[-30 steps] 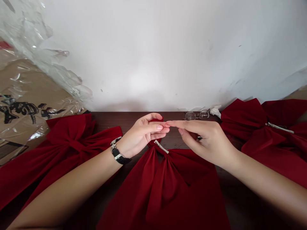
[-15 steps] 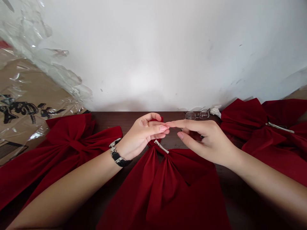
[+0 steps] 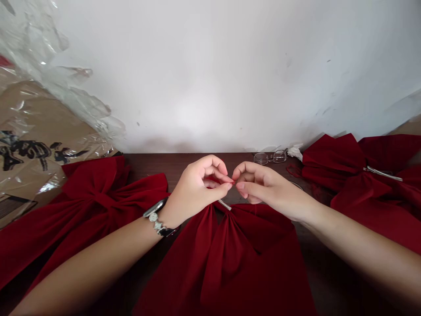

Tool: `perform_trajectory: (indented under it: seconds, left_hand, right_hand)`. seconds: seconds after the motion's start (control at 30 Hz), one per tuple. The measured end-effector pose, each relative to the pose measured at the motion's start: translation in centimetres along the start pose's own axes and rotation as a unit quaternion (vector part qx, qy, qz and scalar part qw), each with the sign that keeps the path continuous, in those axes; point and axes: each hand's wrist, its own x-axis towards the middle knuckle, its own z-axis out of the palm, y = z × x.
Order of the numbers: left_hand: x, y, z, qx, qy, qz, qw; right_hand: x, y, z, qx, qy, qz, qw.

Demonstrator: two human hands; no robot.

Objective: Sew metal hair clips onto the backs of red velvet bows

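My left hand (image 3: 205, 182), with a watch and bracelet at its wrist, is pinched closed above the middle red bow (image 3: 226, 259). My right hand (image 3: 263, 186) faces it, also in a pinch, its fingertips almost touching the left ones. Between the fingertips shows a tiny bit of red, too small to make out. Just below my left fingers, a silver clip (image 3: 224, 204) lies at the gathered top of the middle bow, partly covered by the hand.
Another red bow (image 3: 101, 197) lies at left, beside a plastic-wrapped cardboard box (image 3: 39, 118). At right is a red bow (image 3: 348, 171) with a silver clip (image 3: 383, 174). Glasses (image 3: 269, 157) and crumpled white tissue (image 3: 295, 152) sit at the back of the dark table (image 3: 158, 163).
My left hand has turned palm-down, its fingers now pinching. My right hand has drawn its stretched index finger back into a pinch and moved slightly left. Red thread now shows near the tissue.
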Motion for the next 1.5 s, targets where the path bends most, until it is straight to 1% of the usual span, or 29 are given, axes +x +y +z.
perform_trajectory:
  seconds: [0.07,0.13,0.2,0.33,0.47,0.6,0.7,0.8,0.9,1.03,1.1,1.17,1.3,1.5]
  left_hand:
    - [-0.1,0.1,0.0,0.017,0.003,0.009,1.0]
    - [-0.2,0.1,0.1,0.029,0.005,0.013,0.999]
    - [-0.2,0.0,0.2,0.037,0.006,0.015,0.999]
    - [-0.1,-0.3,0.2,0.022,0.004,0.009,1.0]
    - [0.1,-0.5,0.2,-0.028,-0.008,-0.026,0.999]
    - [0.3,-0.4,0.1,-0.07,-0.021,-0.057,0.996]
    - [0.4,-0.4,-0.1,-0.109,-0.013,-0.07,0.991]
    - [0.8,-0.7,-0.4,-0.097,-0.01,-0.063,0.993]
    - [1.1,-1.0,-0.6,-0.053,-0.042,-0.054,0.996]
    - [1.1,-1.0,-0.6,-0.024,-0.092,-0.043,0.995]
    - [0.9,-0.9,-0.5,-0.008,-0.093,-0.025,0.995]
    - [0.8,-0.8,-0.4,-0.003,-0.084,-0.021,0.996]
    - [0.8,-0.8,-0.3,-0.038,-0.077,-0.052,0.995]
    - [1.0,-1.0,-0.3,-0.086,-0.084,-0.082,0.989]
  right_hand:
    - [0.1,0.1,0.0,-0.069,0.03,-0.043,0.996]
    - [0.0,0.2,0.1,-0.126,0.058,-0.085,0.987]
    - [-0.1,0.3,0.2,-0.173,0.084,-0.112,0.975]
    - [-0.4,0.3,0.5,-0.23,0.117,-0.143,0.956]
    - [-0.6,0.3,0.6,-0.258,0.132,-0.154,0.945]
    - [-0.5,0.2,0.4,-0.25,0.132,-0.144,0.948]
    - [-0.3,0.1,0.2,-0.219,0.131,-0.133,0.958]
    - [-0.1,-0.1,0.0,-0.181,0.131,-0.12,0.967]
    - [0.0,-0.3,-0.2,-0.159,0.131,-0.11,0.972]
    - [0.0,-0.4,-0.3,-0.142,0.139,-0.108,0.974]
    - [0.0,-0.5,-0.3,-0.135,0.141,-0.108,0.975]
    - [0.0,-0.5,-0.3,-0.129,0.138,-0.105,0.976]
    - [0.1,-0.4,-0.3,-0.109,0.121,-0.101,0.982]
    - [0.1,-0.3,-0.4,-0.07,0.099,-0.082,0.989]
